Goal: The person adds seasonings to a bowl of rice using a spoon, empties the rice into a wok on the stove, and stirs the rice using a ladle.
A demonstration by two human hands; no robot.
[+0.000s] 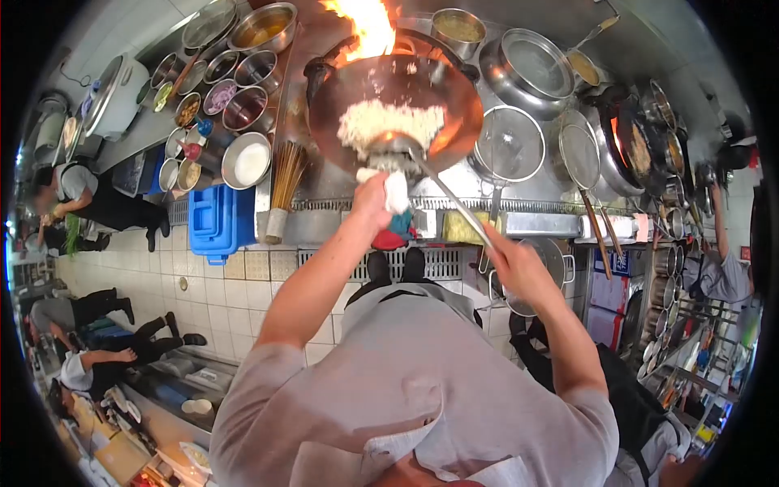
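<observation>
Rice-like food (391,123) lies in a large wok (324,105), which is tilted over the stove with flames (369,28) rising behind it. My left hand (373,199) is closed around a white cloth (396,193) at the near rim of the wok. In my right hand (513,258) is the long handle of a metal ladle (398,143). Its bowl rests against the near side of the food. Whether the cloth covers a wok handle cannot be seen.
Wire strainers (509,144) and a lidded pot (535,63) stand right of the wok. Ingredient bowls (247,161), a bamboo brush (287,187) and a blue bin (221,219) are at left. Co-workers (81,191) stand at left and a person (718,272) at right.
</observation>
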